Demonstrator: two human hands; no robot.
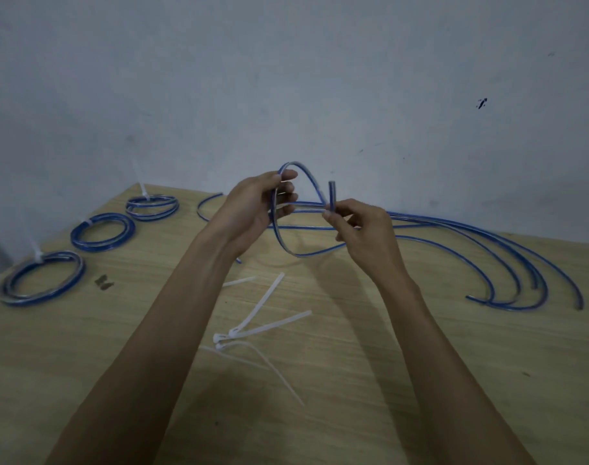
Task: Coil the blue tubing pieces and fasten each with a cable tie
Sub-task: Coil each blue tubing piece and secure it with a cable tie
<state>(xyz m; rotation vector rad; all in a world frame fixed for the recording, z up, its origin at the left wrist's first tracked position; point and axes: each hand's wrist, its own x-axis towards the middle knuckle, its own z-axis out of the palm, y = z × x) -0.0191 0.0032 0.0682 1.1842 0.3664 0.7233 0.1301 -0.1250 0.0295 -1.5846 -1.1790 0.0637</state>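
Head camera view, looking down at two bare forearms reaching forward over a light wooden table (pixel 370 380). The right hand (pixel 362 229) pinches the free end of a piece of blue tubing (pixel 286 245) between thumb and fingertips, so that the cut end stands upright above the fingers. The left hand (pixel 256 209) has its fingers curled around the same piece a little to the left, holding it in a single open loop that rises above both hands and dips below them, clear of the table.

Behind the hands, several loose blue tubing lengths (pixel 508 250) lie on the table, sweeping in long curves to the right and ending near the right edge. One short curved length (pixel 206 204) lies just left of the left hand.

On the left side of the table sit three finished coils in a diagonal row: a near coil (pixel 41 280), a middle coil (pixel 102 231) and a far coil (pixel 152 206), each bound with a white tie whose tail sticks up.

Between the forearms, closer to the viewer, a few loose white cable ties (pixel 269 322) lie scattered and partly overlapping. A plain grey wall (pixel 320 78) stands behind the table.
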